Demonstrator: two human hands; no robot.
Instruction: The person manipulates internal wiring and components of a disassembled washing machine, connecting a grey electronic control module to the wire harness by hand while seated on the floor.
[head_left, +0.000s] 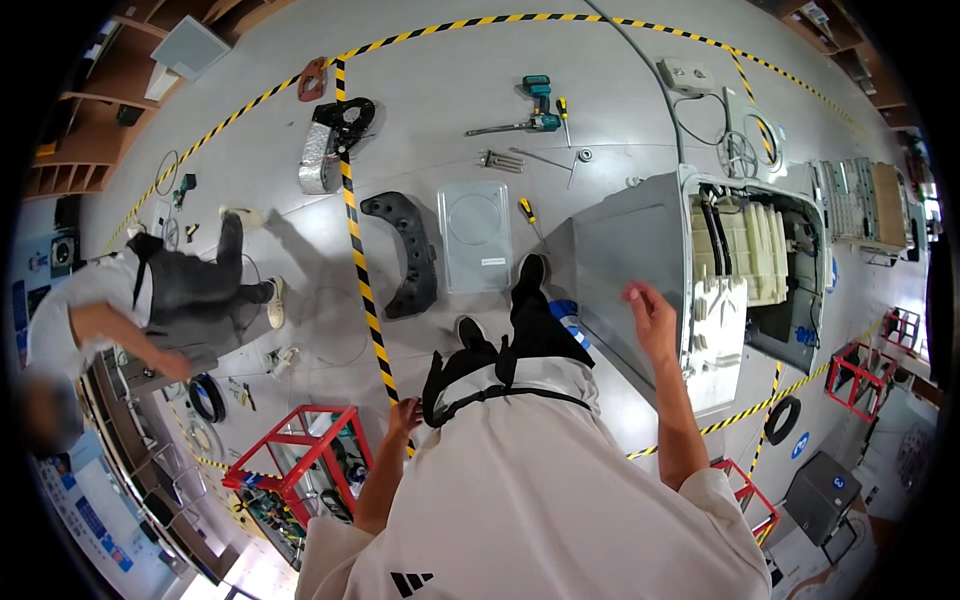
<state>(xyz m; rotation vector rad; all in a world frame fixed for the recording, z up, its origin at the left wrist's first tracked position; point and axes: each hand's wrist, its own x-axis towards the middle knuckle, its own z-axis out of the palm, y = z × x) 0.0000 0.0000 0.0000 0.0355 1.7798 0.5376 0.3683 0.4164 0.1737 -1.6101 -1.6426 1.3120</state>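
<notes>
My left hand hangs beside my left hip with loosely bent, slightly parted fingers. Out in front of the open grey appliance cabinet is my right hand, empty, fingers apart and half curled. Inside the cabinet show a cream plastic tub and black hoses. On the floor beyond my feet lie a grey panel, a black curved part and a yellow-handled screwdriver. Farther off are a teal drill, a wrench-like tool and a foil-covered duct assembly.
A co-worker bends over a grey object at my left. A red frame cart stands behind me at left, another red frame at far right. Striped tape crosses the floor, and a grey hose runs to the cabinet.
</notes>
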